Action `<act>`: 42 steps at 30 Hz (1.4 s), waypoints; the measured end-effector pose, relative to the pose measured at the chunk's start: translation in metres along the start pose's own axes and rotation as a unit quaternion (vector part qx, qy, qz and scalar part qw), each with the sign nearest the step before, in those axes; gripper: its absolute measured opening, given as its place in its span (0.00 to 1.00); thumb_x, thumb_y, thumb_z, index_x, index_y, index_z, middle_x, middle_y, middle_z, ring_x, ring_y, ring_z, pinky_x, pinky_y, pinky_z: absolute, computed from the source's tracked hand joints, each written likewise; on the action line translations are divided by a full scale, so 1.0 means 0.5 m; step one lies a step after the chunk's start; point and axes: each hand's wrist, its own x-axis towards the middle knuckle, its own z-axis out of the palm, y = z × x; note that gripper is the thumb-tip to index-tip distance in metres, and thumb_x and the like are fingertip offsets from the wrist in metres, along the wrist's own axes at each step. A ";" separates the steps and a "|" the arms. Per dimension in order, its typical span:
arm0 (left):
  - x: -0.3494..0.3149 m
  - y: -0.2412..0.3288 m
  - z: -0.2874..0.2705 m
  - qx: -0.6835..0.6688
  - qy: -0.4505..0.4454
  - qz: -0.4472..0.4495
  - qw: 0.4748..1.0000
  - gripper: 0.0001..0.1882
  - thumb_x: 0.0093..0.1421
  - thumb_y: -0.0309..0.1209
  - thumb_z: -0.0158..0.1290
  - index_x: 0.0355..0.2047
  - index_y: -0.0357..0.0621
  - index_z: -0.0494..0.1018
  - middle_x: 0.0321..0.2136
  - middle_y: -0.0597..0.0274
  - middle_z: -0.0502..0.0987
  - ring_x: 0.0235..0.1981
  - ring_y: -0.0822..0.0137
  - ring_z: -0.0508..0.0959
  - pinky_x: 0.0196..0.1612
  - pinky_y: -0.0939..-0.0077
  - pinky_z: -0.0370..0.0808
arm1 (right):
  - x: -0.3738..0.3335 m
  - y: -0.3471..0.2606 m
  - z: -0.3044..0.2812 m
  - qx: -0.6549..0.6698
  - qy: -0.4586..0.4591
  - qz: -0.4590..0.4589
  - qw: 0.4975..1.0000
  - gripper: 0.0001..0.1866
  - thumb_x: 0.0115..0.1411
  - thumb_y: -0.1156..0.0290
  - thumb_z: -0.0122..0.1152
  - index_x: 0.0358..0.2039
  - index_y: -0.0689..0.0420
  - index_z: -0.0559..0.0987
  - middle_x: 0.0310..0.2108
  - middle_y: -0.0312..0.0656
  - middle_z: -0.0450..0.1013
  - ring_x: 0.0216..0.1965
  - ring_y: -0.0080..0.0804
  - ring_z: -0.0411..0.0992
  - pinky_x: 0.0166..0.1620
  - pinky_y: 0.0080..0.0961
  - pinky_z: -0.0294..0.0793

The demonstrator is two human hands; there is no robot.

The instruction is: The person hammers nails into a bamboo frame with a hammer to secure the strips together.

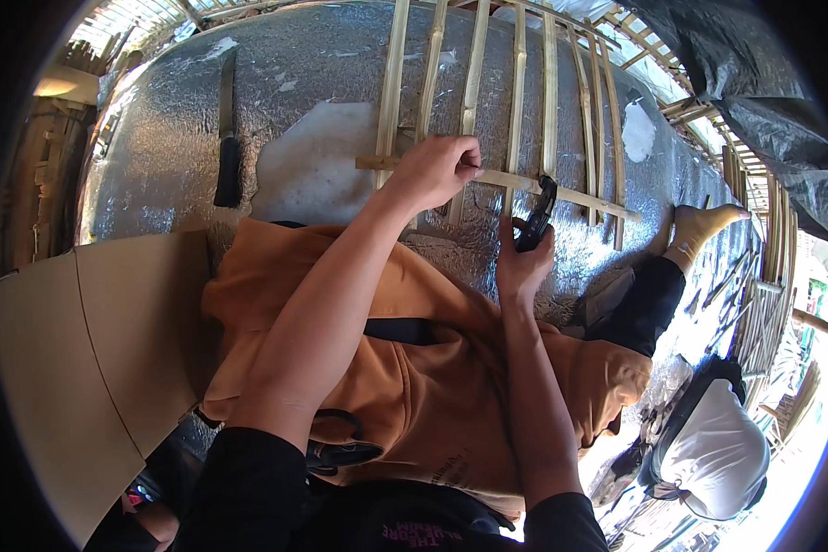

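Observation:
A ladder-like frame of split bamboo lies before me, its long strips [474, 74] crossed by a thin bamboo crosspiece [580, 195]. Over this crosspiece is my left hand [442, 170], its fingers curled closed; whatever they may hold is too small or hidden to make out. My right hand [526, 262] grips a black hand tool [534, 228] with a curved head. That head reaches up to the crosspiece, right of my left hand. Its exact kind is unclear.
A long knife [229, 170] with a black handle lies to the left on the silvery sheet [322, 64]. Brown cardboard [101, 340] stands at lower left. An orange-brown garment [432, 386] covers my lap. My socked foot [708, 221] and a white bundle [713, 451] are on the right.

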 end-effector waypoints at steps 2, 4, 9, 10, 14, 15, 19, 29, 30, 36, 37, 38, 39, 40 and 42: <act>0.004 -0.004 0.002 -0.006 0.009 0.002 1.000 0.07 0.60 0.28 0.61 0.35 0.38 0.76 0.31 0.55 0.81 0.34 0.59 0.82 0.40 0.63 0.76 | 0.000 0.001 0.001 0.004 0.002 -0.005 1.000 0.17 0.56 0.65 0.73 0.34 0.64 0.77 0.24 0.45 0.78 0.22 0.36 0.76 0.29 0.34 0.73; 0.008 -0.017 0.006 -0.011 0.019 0.002 1.000 0.07 0.60 0.27 0.61 0.34 0.38 0.75 0.31 0.55 0.80 0.34 0.59 0.81 0.40 0.64 0.76 | -0.001 0.000 0.002 -0.007 0.000 -0.007 1.000 0.17 0.56 0.65 0.73 0.34 0.64 0.77 0.24 0.45 0.78 0.22 0.36 0.76 0.29 0.34 0.73; 0.012 -0.035 0.010 -0.010 0.090 0.072 0.993 0.09 0.57 0.28 0.64 0.32 0.41 0.75 0.37 0.54 0.73 0.37 0.51 0.78 0.42 0.59 0.75 | -0.003 -0.004 0.002 -0.005 -0.002 -0.002 1.000 0.17 0.56 0.65 0.73 0.34 0.64 0.77 0.24 0.45 0.77 0.22 0.36 0.75 0.28 0.34 0.73; 0.013 -0.036 0.012 -0.009 0.090 0.072 0.993 0.09 0.57 0.28 0.64 0.32 0.41 0.75 0.37 0.54 0.73 0.37 0.51 0.78 0.42 0.59 0.75 | -0.003 -0.005 0.003 -0.005 0.000 -0.006 1.000 0.17 0.57 0.65 0.73 0.34 0.64 0.77 0.24 0.45 0.77 0.21 0.36 0.75 0.28 0.34 0.73; 0.016 -0.035 0.015 -0.018 0.087 0.068 0.994 0.08 0.57 0.28 0.64 0.32 0.40 0.75 0.38 0.54 0.73 0.37 0.51 0.78 0.43 0.58 0.76 | 0.000 -0.002 -0.002 -0.014 0.004 -0.021 1.000 0.16 0.57 0.65 0.73 0.34 0.64 0.77 0.24 0.45 0.77 0.21 0.34 0.75 0.28 0.33 0.73; 0.014 -0.035 0.014 -0.021 0.082 0.064 0.994 0.09 0.57 0.28 0.64 0.32 0.40 0.75 0.38 0.54 0.74 0.37 0.51 0.79 0.43 0.58 0.76 | -0.001 -0.009 -0.003 -0.010 -0.004 -0.003 1.000 0.16 0.57 0.65 0.73 0.34 0.64 0.77 0.24 0.45 0.78 0.21 0.34 0.75 0.28 0.33 0.73; 0.015 -0.034 0.013 -0.021 0.076 0.054 0.995 0.08 0.57 0.28 0.64 0.31 0.40 0.75 0.39 0.54 0.74 0.37 0.51 0.79 0.42 0.58 0.76 | -0.001 -0.004 0.001 -0.008 0.000 -0.005 1.000 0.16 0.57 0.64 0.73 0.34 0.64 0.77 0.24 0.44 0.78 0.21 0.33 0.76 0.28 0.31 0.74; 0.014 -0.019 0.004 -0.045 0.097 0.050 0.993 0.08 0.58 0.27 0.63 0.32 0.37 0.75 0.31 0.54 0.79 0.32 0.60 0.80 0.38 0.66 0.76 | 0.007 0.013 -0.008 -0.005 0.043 -0.004 0.999 0.18 0.60 0.60 0.70 0.33 0.64 0.77 0.23 0.44 0.77 0.22 0.34 0.75 0.29 0.33 0.73; 0.014 -0.016 0.002 -0.065 0.109 0.057 0.990 0.08 0.59 0.26 0.62 0.32 0.36 0.74 0.29 0.56 0.79 0.30 0.65 0.79 0.36 0.70 0.76 | 0.012 0.017 -0.011 -0.008 0.054 0.004 0.998 0.19 0.60 0.60 0.70 0.33 0.64 0.77 0.23 0.45 0.76 0.22 0.35 0.75 0.29 0.34 0.73; 0.010 0.001 -0.010 -0.072 0.128 0.039 0.988 0.08 0.59 0.26 0.62 0.32 0.37 0.75 0.29 0.57 0.81 0.28 0.65 0.80 0.35 0.69 0.76 | 0.023 0.019 -0.023 -0.006 0.083 0.016 0.996 0.21 0.59 0.58 0.71 0.31 0.65 0.75 0.22 0.44 0.75 0.20 0.34 0.72 0.28 0.33 0.71; 0.013 0.002 -0.009 -0.072 0.127 0.041 0.988 0.08 0.59 0.26 0.62 0.32 0.37 0.75 0.29 0.57 0.81 0.28 0.65 0.80 0.35 0.69 0.76 | 0.025 0.029 -0.022 0.001 0.085 0.011 0.996 0.22 0.59 0.57 0.72 0.31 0.65 0.75 0.22 0.43 0.75 0.20 0.34 0.72 0.28 0.33 0.72; 0.017 0.003 -0.009 -0.067 0.137 0.047 0.987 0.07 0.59 0.26 0.62 0.32 0.37 0.75 0.29 0.57 0.81 0.28 0.64 0.80 0.35 0.69 0.76 | 0.027 0.034 -0.022 0.008 0.087 0.005 0.996 0.23 0.58 0.56 0.73 0.31 0.64 0.75 0.22 0.43 0.75 0.19 0.34 0.72 0.28 0.33 0.72; 0.017 -0.001 -0.009 -0.062 0.148 0.052 0.986 0.07 0.59 0.26 0.62 0.32 0.37 0.75 0.29 0.57 0.81 0.27 0.64 0.80 0.34 0.68 0.77 | 0.026 0.031 -0.022 0.008 0.087 0.005 0.996 0.23 0.58 0.56 0.73 0.31 0.64 0.75 0.22 0.43 0.75 0.19 0.34 0.72 0.28 0.33 0.72; 0.016 -0.004 -0.007 -0.061 0.147 0.052 0.986 0.07 0.59 0.26 0.62 0.32 0.37 0.75 0.29 0.57 0.81 0.27 0.64 0.80 0.34 0.68 0.77 | 0.023 0.027 -0.022 -0.002 0.061 -0.001 0.998 0.24 0.56 0.55 0.74 0.31 0.64 0.74 0.21 0.42 0.74 0.19 0.34 0.72 0.28 0.33 0.72; 0.015 -0.010 -0.003 -0.068 0.147 0.039 0.986 0.07 0.59 0.26 0.62 0.32 0.37 0.75 0.29 0.56 0.81 0.28 0.63 0.81 0.35 0.68 0.77 | 0.015 0.004 -0.027 -0.016 0.015 0.008 1.000 0.26 0.50 0.54 0.79 0.31 0.62 0.74 0.20 0.40 0.73 0.21 0.33 0.72 0.28 0.34 0.72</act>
